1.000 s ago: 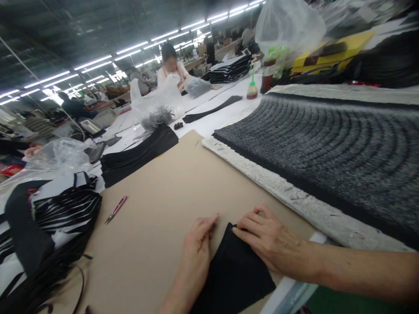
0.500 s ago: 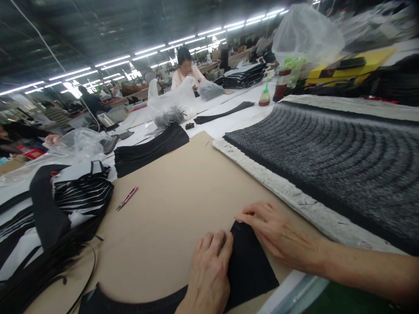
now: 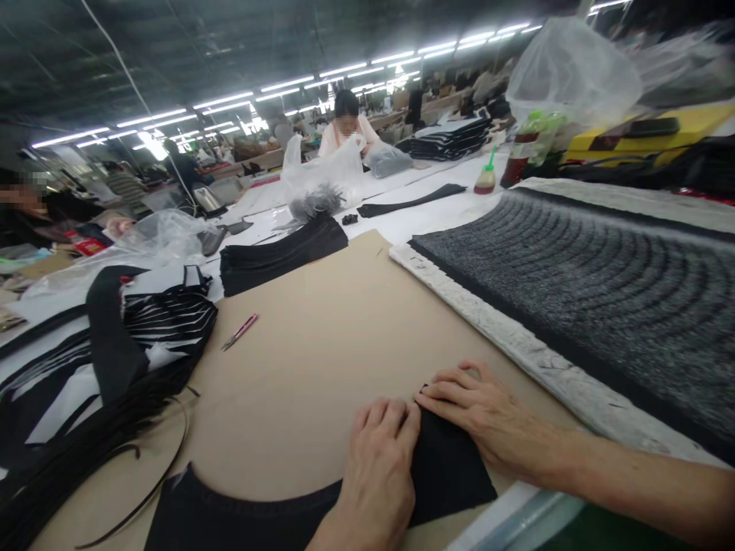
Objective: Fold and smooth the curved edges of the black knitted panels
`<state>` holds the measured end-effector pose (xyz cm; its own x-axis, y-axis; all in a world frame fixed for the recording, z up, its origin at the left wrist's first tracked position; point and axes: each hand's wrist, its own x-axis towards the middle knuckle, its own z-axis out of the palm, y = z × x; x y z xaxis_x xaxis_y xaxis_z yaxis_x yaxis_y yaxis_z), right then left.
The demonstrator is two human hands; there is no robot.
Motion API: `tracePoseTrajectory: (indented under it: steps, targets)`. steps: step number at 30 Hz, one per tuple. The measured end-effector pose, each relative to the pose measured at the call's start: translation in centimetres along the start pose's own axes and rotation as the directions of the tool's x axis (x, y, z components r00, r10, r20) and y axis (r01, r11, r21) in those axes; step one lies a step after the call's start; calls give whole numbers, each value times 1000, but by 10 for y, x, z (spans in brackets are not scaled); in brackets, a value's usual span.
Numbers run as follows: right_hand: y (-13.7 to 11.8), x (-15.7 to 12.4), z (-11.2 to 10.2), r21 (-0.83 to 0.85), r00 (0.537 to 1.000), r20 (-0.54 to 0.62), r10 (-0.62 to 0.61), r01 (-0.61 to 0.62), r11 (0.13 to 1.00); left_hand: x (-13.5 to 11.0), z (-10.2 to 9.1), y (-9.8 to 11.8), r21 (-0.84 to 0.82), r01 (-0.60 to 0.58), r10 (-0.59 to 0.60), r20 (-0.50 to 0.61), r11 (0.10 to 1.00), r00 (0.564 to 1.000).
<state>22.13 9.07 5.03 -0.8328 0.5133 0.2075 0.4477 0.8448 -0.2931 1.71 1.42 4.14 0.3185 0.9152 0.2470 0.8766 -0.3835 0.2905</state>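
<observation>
A curved black fabric piece (image 3: 453,467) lies near me on the tan board (image 3: 304,352). My left hand (image 3: 382,467) rests on its upper edge, fingers bent and close together, fingertips pressed at the fold line. My right hand (image 3: 488,413) has its thumb and forefinger at the piece's top corner, with the other fingers bent over beside them. The corner is partly hidden under those fingertips. Leftward, the black piece sweeps in a curve to a pointed end. Pink-handled thread snips (image 3: 240,332) lie on the board, apart from both hands.
Black and white strips (image 3: 166,314) are heaped at the left, with a thin black cord (image 3: 172,451) trailing onto the board. Stacked black pieces (image 3: 281,256) lie behind. A thick grey-patterned panel (image 3: 574,275) borders the right. A small glue bottle (image 3: 485,179) stands farther back. A co-worker (image 3: 347,126) sits across the table.
My right fingers have settled lower onto the fabric corner, where they were pinching it raised. The left hand keeps its place on the edge. The whole view has shifted slightly.
</observation>
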Motion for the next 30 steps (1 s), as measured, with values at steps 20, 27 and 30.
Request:
tracePoseTrajectory:
  steps: [20,27,30]
  targets:
    - [-9,12,-6,-163,995,-14,-101,98,982,-99,-4,-21,301,-5,69,-202,954,977]
    - [-31,7,15,-159,974,36,-223,226,961,-100,-19,-13,191,27,30,-292,981,956]
    - [-33,11,10,-180,976,38,-216,219,959,-102,-27,-17,39,36,-26,-238,999,971]
